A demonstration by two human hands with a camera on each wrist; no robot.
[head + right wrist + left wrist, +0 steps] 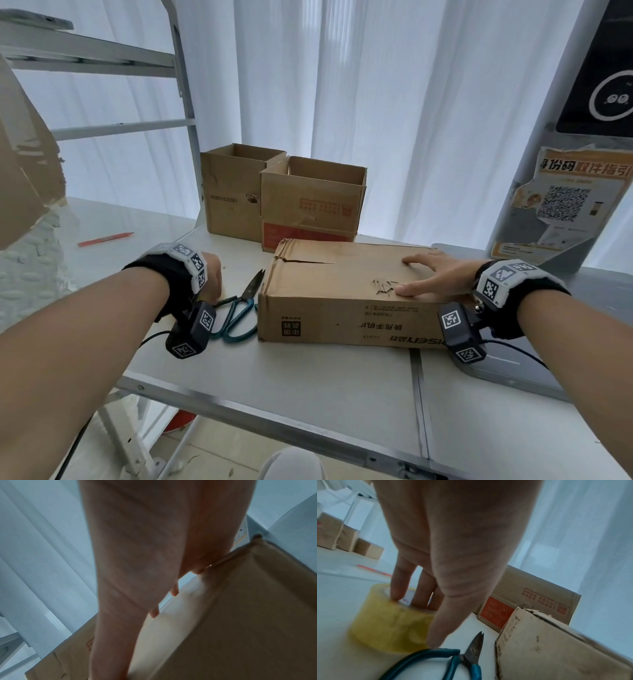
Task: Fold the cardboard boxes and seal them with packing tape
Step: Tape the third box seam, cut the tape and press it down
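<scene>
Currently: flat box point(342, 287) folded shut on tabletop point(308, 377), seam untaped. Right hand point(435, 277) spread flat on lid; left hand point(426, 582) fingers curled into tape roll point(388, 619) core, by scissors point(239, 308). Two rear boxes point(284, 195) open, pending.

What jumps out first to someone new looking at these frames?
The flat closed box at table centre, with the right hand spread flat on its top. Left of it, the left hand grips a yellow tape roll, fingers in the core and thumb outside; scissors lie between roll and box. Behind, two open boxes stand against the curtain.
</scene>
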